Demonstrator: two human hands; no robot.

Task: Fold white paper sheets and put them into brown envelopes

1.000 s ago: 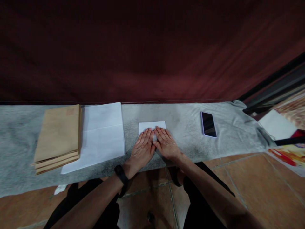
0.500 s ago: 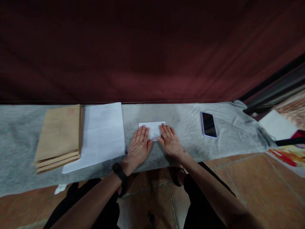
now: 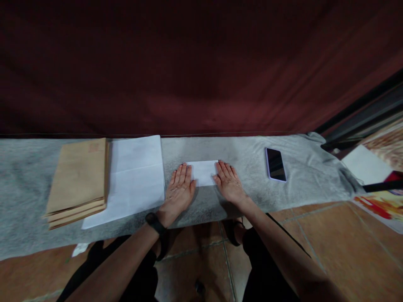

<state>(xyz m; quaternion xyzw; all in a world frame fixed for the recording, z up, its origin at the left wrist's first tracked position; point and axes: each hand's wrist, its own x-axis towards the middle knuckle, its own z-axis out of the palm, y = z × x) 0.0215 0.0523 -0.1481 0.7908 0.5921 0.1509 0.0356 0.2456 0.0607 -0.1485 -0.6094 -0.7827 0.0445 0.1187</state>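
Observation:
A small folded piece of white paper lies flat on the grey cloth, between my hands. My left hand rests flat over its left end, fingers stretched out and pointing away from me. Over the right edge lies my right hand, palm down with its fingers extended. Neither hand grips anything. The paper's left and right ends are partly hidden under the fingers.
Brown envelopes are stacked at the left, partly over large white sheets. A phone lies on the grey cloth at the right. Behind hangs a dark red curtain. Tiled floor shows in front.
Both hands have slid outward along the paper, the left one further left and the right one slightly right. More of the paper's middle now shows.

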